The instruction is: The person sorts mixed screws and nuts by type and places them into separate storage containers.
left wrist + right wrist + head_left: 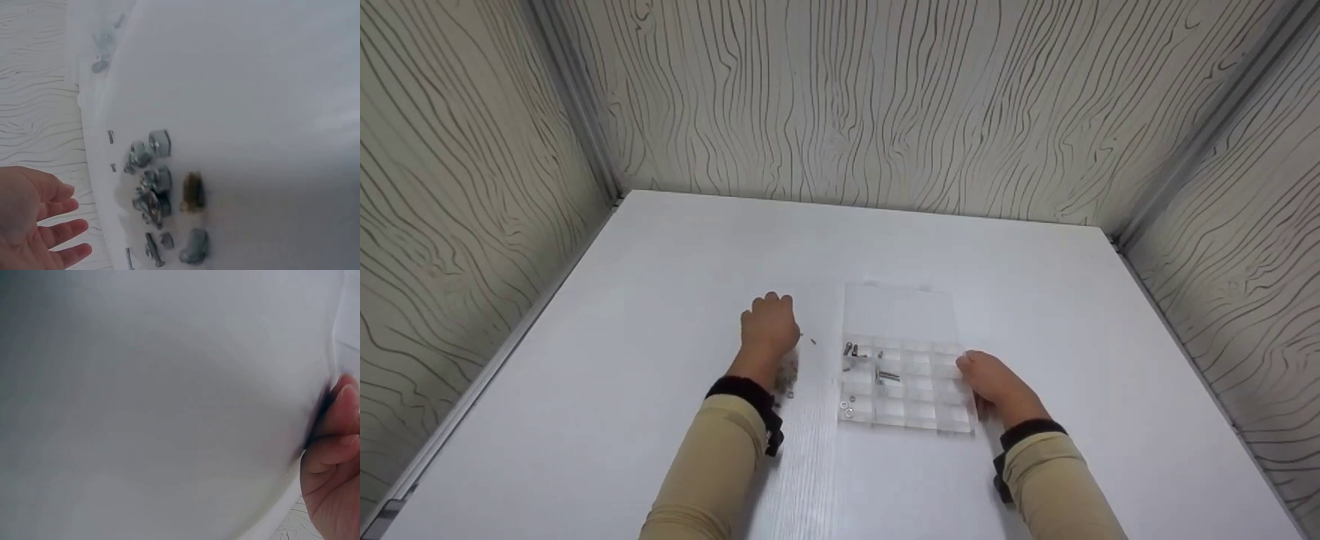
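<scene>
My left hand (pixel 769 326) hovers by a loose pile of metal hardware (pixel 787 375), partly hidden under the wrist. In the left wrist view its fingers (pixel 64 230) are loosely bent, with nothing between them. That pile shows nuts (pixel 160 143), a bolt (pixel 153 250) and a blurred brass-coloured piece (pixel 193 193). To the right lies a clear compartment box (pixel 907 427) with its lid (pixel 900 311) folded back. My right hand (pixel 997 382) grips the box's right edge, thumb on the rim and fingers down the side. Screws (pixel 889 376) and washers (pixel 849 412) lie in left-hand compartments.
A tiny screw (pixel 813 342) lies between the left hand and the box. The white table (pixel 660 285) is bounded by wood-grain panels (pixel 840 105) at the back and both sides, with metal posts (pixel 577 105) at the corners.
</scene>
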The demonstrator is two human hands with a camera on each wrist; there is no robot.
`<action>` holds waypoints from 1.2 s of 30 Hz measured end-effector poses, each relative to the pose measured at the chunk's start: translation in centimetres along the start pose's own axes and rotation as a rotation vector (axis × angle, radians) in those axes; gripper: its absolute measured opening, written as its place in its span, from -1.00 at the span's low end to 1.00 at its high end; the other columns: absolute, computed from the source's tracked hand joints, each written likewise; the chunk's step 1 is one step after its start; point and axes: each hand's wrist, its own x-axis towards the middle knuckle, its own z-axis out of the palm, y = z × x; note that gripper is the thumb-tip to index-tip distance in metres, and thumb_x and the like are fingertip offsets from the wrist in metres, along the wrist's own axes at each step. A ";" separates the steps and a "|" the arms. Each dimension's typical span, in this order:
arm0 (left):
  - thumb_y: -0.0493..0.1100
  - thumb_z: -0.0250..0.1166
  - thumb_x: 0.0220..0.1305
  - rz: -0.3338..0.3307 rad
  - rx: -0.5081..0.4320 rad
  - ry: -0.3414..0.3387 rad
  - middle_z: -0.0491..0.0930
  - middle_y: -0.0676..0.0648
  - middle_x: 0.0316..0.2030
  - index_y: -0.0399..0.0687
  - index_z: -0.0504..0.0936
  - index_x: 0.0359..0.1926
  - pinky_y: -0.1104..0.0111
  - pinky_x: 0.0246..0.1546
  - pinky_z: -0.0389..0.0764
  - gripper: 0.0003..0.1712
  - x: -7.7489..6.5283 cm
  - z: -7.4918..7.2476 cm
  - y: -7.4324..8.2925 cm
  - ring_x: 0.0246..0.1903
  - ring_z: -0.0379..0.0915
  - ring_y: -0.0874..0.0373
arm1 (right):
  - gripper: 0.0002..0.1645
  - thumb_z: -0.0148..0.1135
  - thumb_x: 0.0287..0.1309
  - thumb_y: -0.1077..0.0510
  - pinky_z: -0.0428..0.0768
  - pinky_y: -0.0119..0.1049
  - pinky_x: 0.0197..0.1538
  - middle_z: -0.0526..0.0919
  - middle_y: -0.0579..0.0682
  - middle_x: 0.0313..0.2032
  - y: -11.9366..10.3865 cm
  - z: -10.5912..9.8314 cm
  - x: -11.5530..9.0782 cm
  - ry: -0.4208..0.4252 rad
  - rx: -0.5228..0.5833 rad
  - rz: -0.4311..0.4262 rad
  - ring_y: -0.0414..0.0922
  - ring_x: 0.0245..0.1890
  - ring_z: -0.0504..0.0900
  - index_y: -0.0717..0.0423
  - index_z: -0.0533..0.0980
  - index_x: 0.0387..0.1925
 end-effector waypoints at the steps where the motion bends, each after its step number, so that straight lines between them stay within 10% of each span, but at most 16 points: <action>1: -0.21 0.02 0.26 -0.012 -0.013 -0.009 0.38 -0.23 0.04 -0.20 0.37 0.15 -0.01 0.02 0.39 -0.57 0.1 0.1 -0.4 0.07 0.28 -0.13 | -0.62 -0.31 0.35 0.03 0.41 -0.30 -0.77 0.42 0.07 -0.74 0.1 0.0 0.0 -0.001 -0.003 -0.002 -0.07 -0.83 0.43 0.23 0.31 -0.07; 15: -0.39 0.04 0.18 -0.038 0.027 -0.166 -0.19 -0.29 0.38 -0.21 0.00 0.38 -0.07 0.25 0.05 -0.26 -0.1 1.0 -2.0 0.35 -0.31 -0.24 | -0.65 -0.30 0.35 0.04 0.41 -0.30 -0.77 0.40 0.05 -0.75 -0.2 0.2 -0.4 -0.002 0.038 -0.018 -0.10 -0.84 0.40 0.21 0.34 -0.22; 26: -0.45 0.39 -0.22 -0.020 0.082 -0.148 0.26 -0.35 0.14 -0.34 0.29 0.19 0.07 0.18 0.28 -0.16 -0.5 0.9 -2.2 0.20 0.12 -0.22 | -0.65 -0.31 0.37 0.02 0.41 -0.29 -0.78 0.40 0.05 -0.78 0.0 0.1 -0.2 -0.004 0.021 -0.022 -0.08 -0.85 0.41 0.20 0.33 -0.21; 36: -0.48 0.03 0.19 -0.116 -0.006 -0.097 0.36 -0.26 0.09 -0.25 0.43 0.09 0.12 0.10 0.39 -0.58 0.5 0.9 -2.5 0.11 0.30 -0.12 | -0.67 -0.30 0.37 0.04 0.39 -0.30 -0.79 0.38 0.04 -0.78 0.0 0.1 -0.3 0.003 0.026 -0.023 -0.09 -0.86 0.40 0.20 0.32 -0.23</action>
